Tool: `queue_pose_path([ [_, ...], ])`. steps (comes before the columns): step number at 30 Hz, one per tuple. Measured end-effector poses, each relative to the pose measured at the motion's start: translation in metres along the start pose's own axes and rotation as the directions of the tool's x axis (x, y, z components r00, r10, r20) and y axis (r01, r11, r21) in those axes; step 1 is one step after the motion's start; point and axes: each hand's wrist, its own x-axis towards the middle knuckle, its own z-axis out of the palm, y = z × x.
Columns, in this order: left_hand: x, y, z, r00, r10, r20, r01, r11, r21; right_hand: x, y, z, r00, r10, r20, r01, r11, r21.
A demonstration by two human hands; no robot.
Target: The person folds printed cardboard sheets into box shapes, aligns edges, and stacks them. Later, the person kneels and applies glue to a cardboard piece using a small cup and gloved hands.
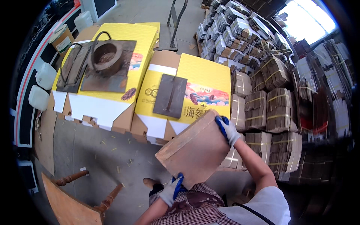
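A thick brown board (197, 148), seemingly wooden, is held tilted in front of my body, with a raised strip along its far edge. My left hand (172, 190), in a white and blue glove, grips its near corner. Wearing a matching glove, my right hand (227, 130) is closed on the far right corner. Just beyond the board lies a stack of yellow printed carton blanks (206, 69), partly covered by it. A dark metal plate with a bar handle (165, 101) rests on that stack.
To the left, another yellow carton stack (144, 41) carries a rusty round metal pot (107, 56) on a plate. Strapped cardboard bundles (279, 105) stand piled at right. A wooden stool (71, 204) is at lower left. White jugs (38, 98) line the left side; a trolley (172, 45) stands behind.
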Motion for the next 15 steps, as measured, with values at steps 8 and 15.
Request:
queue_pose_path([
  [8, 0.16, 0.052, 0.149, 0.983, -0.18, 0.037, 0.184, 0.956, -0.227, 0.207, -0.025, -0.06, 0.971, -0.212, 0.112, 0.226, 0.965, -0.132],
  [15, 0.258, 0.044, 0.178, 0.937, -0.344, 0.065, 0.335, 0.826, -0.453, 0.297, -0.049, -0.017, 0.83, -0.441, 0.341, 0.541, 0.786, -0.3],
])
